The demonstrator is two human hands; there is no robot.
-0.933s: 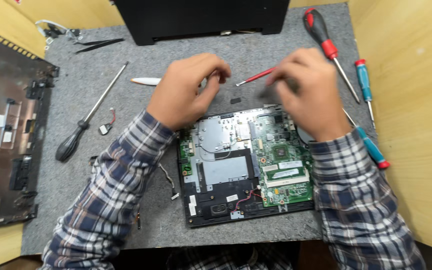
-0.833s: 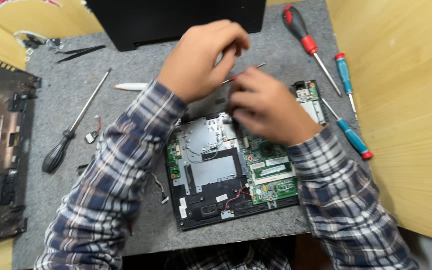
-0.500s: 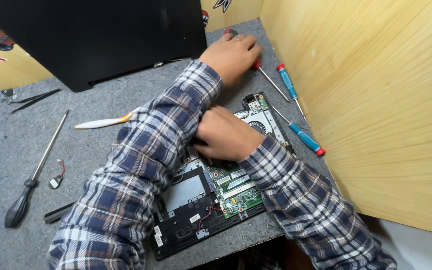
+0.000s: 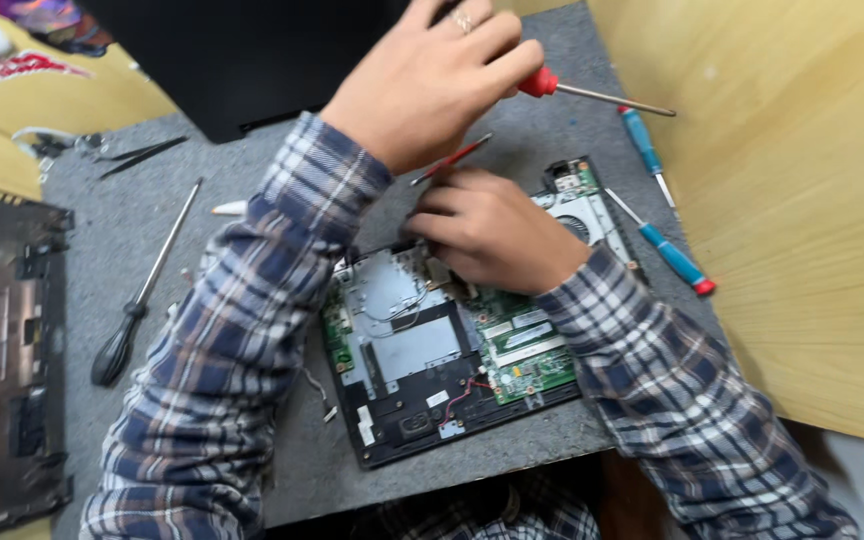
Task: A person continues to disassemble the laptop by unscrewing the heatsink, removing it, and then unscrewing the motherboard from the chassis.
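Note:
An opened laptop base with a green circuit board [image 4: 452, 350] lies on a grey mat [image 4: 252, 440]. My right hand [image 4: 492, 235] rests on the board's upper edge beside the fan [image 4: 580, 215], fingers closed on a thin red screwdriver [image 4: 452, 158] that pokes up and to the right. My left hand [image 4: 432, 80] is raised over the back of the mat. It grips a larger red-handled screwdriver [image 4: 552, 85] whose metal shaft points right. My left forearm in a plaid sleeve crosses over the board's left side.
Two blue-handled screwdrivers [image 4: 642, 135] [image 4: 674, 255] lie near the wooden wall [image 4: 792, 200] on the right. A long black-handled screwdriver [image 4: 132, 300], black tweezers [image 4: 142, 152] and a white pry tool [image 4: 230, 208] lie left. A removed laptop cover [image 4: 2, 350] sits far left, a black lid [image 4: 252, 60] behind.
My left hand reached to the back right, took the red-handled screwdriver off the mat and lifted it. My right hand stayed on the board. The view shifted.

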